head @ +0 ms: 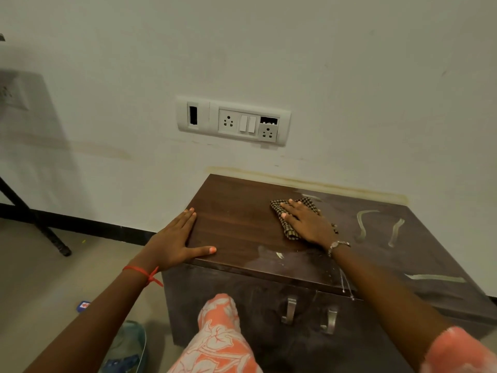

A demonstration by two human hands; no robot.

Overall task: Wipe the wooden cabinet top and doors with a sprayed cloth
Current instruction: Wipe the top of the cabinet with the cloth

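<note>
Cloth (289,224) looks soft and limp; right hand (309,222) presses it flat-fingered near the cabinet (236,227) top's back edge, left hand (174,240) splayed on the left edge.

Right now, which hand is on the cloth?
The right hand, the one with the watch, presses flat on the checked cloth. The left hand rests on bare cabinet top.

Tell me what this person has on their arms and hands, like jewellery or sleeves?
The left hand has a thin red thread tied round the wrist, its knotted ends hanging loose. The right hand has a small silver wristwatch on a narrow metal band. Both forearms are bare; a short orange sleeve shows at the right upper arm. The fingernails look pale pink.
</note>
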